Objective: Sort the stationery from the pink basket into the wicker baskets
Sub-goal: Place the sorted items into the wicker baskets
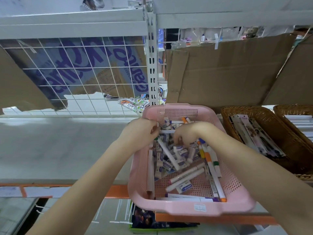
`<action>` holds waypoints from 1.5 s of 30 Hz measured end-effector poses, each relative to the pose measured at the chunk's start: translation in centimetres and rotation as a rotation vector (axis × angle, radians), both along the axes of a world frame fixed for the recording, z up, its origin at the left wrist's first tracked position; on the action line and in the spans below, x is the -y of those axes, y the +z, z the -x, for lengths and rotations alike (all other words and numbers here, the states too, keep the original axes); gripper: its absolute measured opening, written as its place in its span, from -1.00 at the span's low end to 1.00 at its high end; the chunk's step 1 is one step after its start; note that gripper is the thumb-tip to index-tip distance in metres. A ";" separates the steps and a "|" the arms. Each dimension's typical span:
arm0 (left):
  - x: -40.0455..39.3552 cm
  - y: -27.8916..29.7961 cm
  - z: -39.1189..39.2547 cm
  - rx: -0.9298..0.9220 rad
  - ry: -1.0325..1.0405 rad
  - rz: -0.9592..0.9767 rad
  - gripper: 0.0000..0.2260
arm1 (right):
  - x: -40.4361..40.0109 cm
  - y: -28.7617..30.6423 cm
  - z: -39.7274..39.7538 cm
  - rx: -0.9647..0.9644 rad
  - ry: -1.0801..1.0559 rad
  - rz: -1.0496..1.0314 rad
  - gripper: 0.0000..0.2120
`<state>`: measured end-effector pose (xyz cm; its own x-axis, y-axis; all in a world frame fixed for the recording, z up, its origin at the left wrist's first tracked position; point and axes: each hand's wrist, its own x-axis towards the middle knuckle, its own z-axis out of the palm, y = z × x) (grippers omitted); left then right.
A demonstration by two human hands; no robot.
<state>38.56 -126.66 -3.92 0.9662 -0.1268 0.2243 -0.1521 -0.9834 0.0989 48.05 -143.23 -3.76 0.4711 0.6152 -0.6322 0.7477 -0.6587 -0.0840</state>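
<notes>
A pink plastic basket stands on the shelf in front of me, filled with several white markers with coloured caps and several small erasers. Both hands reach into its far half. My left hand grips white markers at the basket's left wall. My right hand curls down into the pile of erasers, its fingertips hidden among them. A wicker basket to the right holds flat packets. A second wicker basket at the far right holds white stacks.
The grey shelf stretches bare to the left of the pink basket. A wire grid and cardboard sheets back the shelf. An upper shelf hangs overhead. An orange shelf edge runs below, with goods on the lower shelf.
</notes>
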 end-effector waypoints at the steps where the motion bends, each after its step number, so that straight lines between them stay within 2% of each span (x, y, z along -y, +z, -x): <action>1: 0.1 0.0 -0.1 0.001 -0.002 -0.003 -0.75 | 0.0 0.1 -0.1 -0.034 -0.016 0.012 -0.65; 3: 0.2 0.0 -0.2 0.003 -0.008 -0.008 -0.74 | -0.2 0.3 -0.1 -0.040 -0.057 -0.045 -0.67; 6: 0.4 -0.1 -0.4 0.003 -0.024 -0.003 -0.74 | -0.6 -0.4 0.1 0.102 -0.103 -0.190 -0.62; 8: 0.6 -0.1 -0.5 -0.013 -0.024 -0.007 -0.73 | -1.1 -1.4 0.1 0.170 -0.100 -0.198 -0.71; 11: 0.7 -0.2 -0.5 -0.017 -0.023 -0.007 -0.73 | -1.9 -2.0 0.5 0.160 -0.064 -0.142 -0.84; 15: 0.7 -0.2 -0.6 -0.024 -0.030 0.015 -0.76 | -2.3 -1.7 0.9 0.141 -0.029 -0.150 -0.72; 21: 1.1 -0.4 -0.7 -0.044 -0.041 0.020 -0.76 | -2.4 -2.4 1.8 0.174 -0.018 -0.142 -0.81; 24: 1.2 -0.6 -0.7 -0.050 -0.041 0.016 -0.75 | -2.5 -2.5 2.3 0.200 -0.025 -0.154 -0.78; 26: 1.4 -0.5 -0.6 -0.044 -0.043 0.019 -0.77 | -2.2 -2.2 2.5 0.171 -0.027 -0.186 -0.86; 28: 1.5 -0.3 -0.5 -0.041 -0.048 0.030 -0.80 | -1.9 -1.9 2.7 0.148 -0.030 -0.211 -0.79; 35: 1.8 0.3 -0.2 -0.050 -0.060 0.032 -0.81 | -1.5 -1.3 3.3 0.134 -0.110 -0.250 -0.76; 37: 1.7 0.3 -0.2 -0.046 -0.070 0.018 -0.81 | -1.1 -0.7 3.3 0.167 -0.121 -0.237 -0.82; 39: 1.7 0.3 -0.2 -0.034 -0.075 0.010 -0.79 | -0.5 0.3 4.0 0.217 -0.125 -0.265 -0.76; 42: 1.6 0.2 -0.2 -0.003 -0.070 -0.007 -0.78 | 0.3 0.7 7.0 0.249 -0.057 -0.384 -0.82; 45: 1.7 -0.1 0.0 0.013 -0.065 0.011 -0.76 | 0.1 -0.7 10.5 0.110 0.099 -0.311 -0.82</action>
